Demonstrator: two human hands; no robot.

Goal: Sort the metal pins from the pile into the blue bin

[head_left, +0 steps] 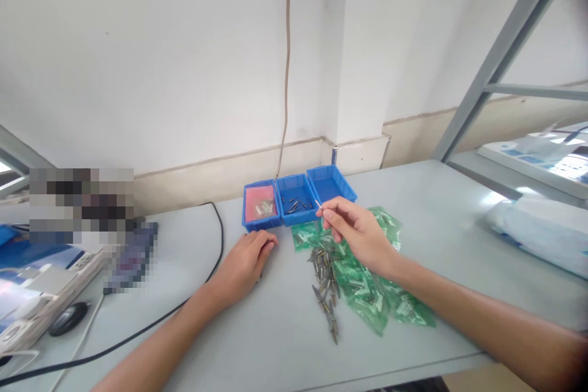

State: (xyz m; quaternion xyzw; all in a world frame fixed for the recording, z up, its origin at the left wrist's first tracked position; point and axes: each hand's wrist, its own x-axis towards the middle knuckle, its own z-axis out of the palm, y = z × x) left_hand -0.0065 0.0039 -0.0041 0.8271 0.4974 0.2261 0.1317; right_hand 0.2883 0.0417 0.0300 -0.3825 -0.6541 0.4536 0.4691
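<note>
My right hand (356, 229) pinches a thin metal pin (318, 204) between thumb and fingers, just in front of the middle blue bin (294, 187), which holds several dark pins. My left hand (245, 260) rests flat on the grey table (275, 343), fingers loosely curled, just below the left blue bin (260, 203) with its pink lining. A loose pile of metal pins (325, 285) lies between my hands, beside green plastic bags (367, 288). The right blue bin (331, 182) looks empty.
A black cable (215, 239) curves across the table at left. White equipment (27, 312) sits at the far left edge. A blue-white plastic bag (537, 229) lies at right, under a grey metal rack frame (500, 55). A wall stands behind the bins.
</note>
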